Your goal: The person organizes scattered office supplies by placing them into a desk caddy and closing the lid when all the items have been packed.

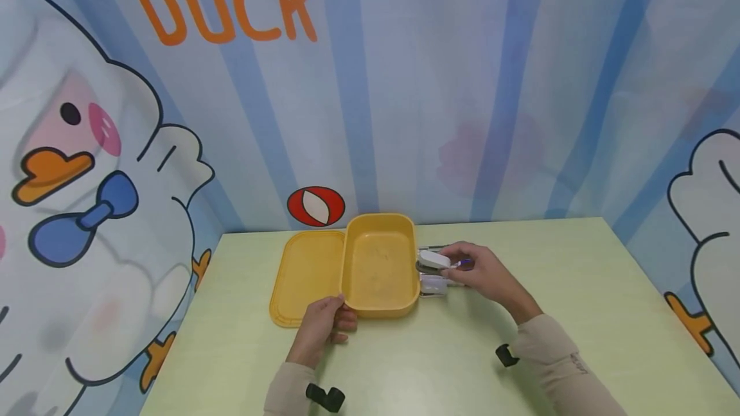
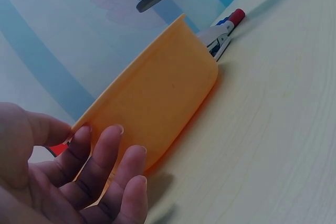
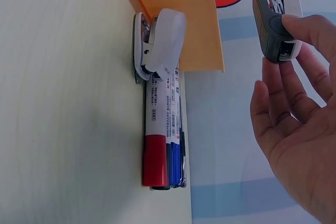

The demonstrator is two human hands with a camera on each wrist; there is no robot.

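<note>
In the head view a yellow plastic box (image 1: 381, 262) stands on the table with its hollow facing up. My left hand (image 1: 325, 325) pinches the box's near left corner, thumb at the rim and fingers against the outer wall (image 2: 157, 93). A white and grey stapler (image 3: 278, 27) is held by my right hand (image 3: 302, 103), raised beside the box's right edge. Below that hand, a second stapler (image 3: 164, 43) with a whitish top lies against the box. Whiteboard markers, one with a red cap (image 3: 155, 158) and one with a blue cap (image 3: 175, 163), lie in line with it.
A flat yellow lid (image 1: 303, 278) lies on the table left of the box. Behind the pale table (image 1: 578, 287) hangs a blue striped curtain (image 1: 439, 82) with duck drawings, close to the box's far side.
</note>
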